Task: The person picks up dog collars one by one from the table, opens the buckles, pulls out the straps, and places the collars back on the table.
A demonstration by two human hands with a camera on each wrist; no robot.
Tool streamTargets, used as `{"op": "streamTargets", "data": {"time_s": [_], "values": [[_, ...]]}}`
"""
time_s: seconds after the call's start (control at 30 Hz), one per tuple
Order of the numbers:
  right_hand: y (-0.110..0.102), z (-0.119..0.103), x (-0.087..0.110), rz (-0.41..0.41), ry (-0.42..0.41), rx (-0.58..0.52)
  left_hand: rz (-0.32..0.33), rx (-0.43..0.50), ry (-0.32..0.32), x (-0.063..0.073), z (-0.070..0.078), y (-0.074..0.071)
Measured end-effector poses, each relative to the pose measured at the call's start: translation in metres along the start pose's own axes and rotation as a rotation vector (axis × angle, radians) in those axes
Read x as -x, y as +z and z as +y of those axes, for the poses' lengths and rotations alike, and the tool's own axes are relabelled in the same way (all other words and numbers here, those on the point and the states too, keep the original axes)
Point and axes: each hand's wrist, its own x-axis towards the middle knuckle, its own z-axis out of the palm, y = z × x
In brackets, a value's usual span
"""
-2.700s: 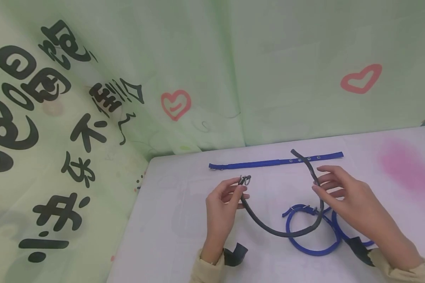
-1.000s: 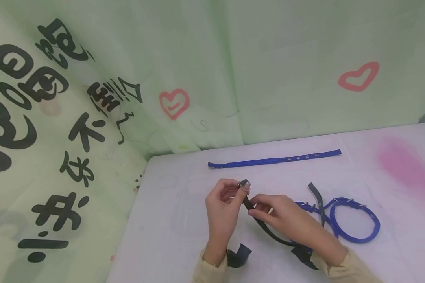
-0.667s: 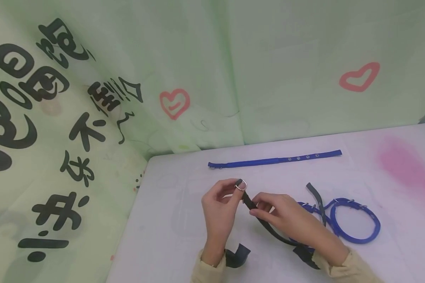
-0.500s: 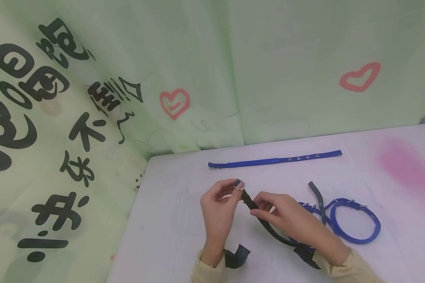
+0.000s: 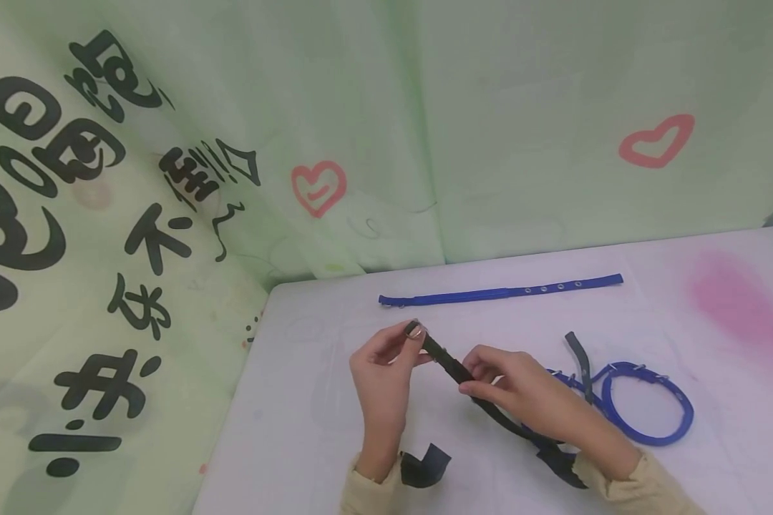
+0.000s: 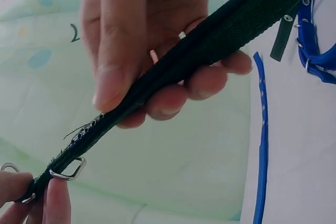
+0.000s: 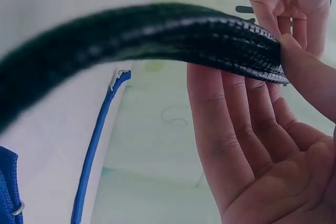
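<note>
Both grips are narrow on one black strap: the left hand pinches it near its end with metal loops, and the right hand pinches it farther along, where it slants toward four o'clock. It's held above the table, its far tip showing at two o'clock from the right hand. Looped blue straps lie at that hand's three o'clock, and a straight blue strap at one o'clock. Green cloth with red hearts hangs beyond, at twelve.
</note>
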Motion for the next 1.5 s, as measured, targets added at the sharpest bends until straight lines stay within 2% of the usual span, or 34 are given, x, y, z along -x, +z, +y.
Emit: {"op": "streamTargets", "data": {"time_s": [0.33,0.63,1.03,1.3,1.5], "values": [[-0.003,0.003,0.001,-0.021,-0.033,0.031,0.058,0.062,-0.027,-0.004,0.001,-0.004],[-0.008,0.006,0.004,-0.018,-0.057,0.028,0.098,0.096,-0.021,-0.009,-0.002,-0.010],[-0.015,0.007,0.006,-0.012,-0.062,0.045,0.169,0.136,-0.017,-0.014,0.003,-0.020],[-0.019,0.009,0.011,0.008,-0.027,0.082,0.232,0.167,-0.010,-0.020,0.006,-0.029],[-0.024,0.014,0.016,0.005,-0.067,0.073,0.255,0.172,-0.017,-0.022,0.008,-0.034]]}}
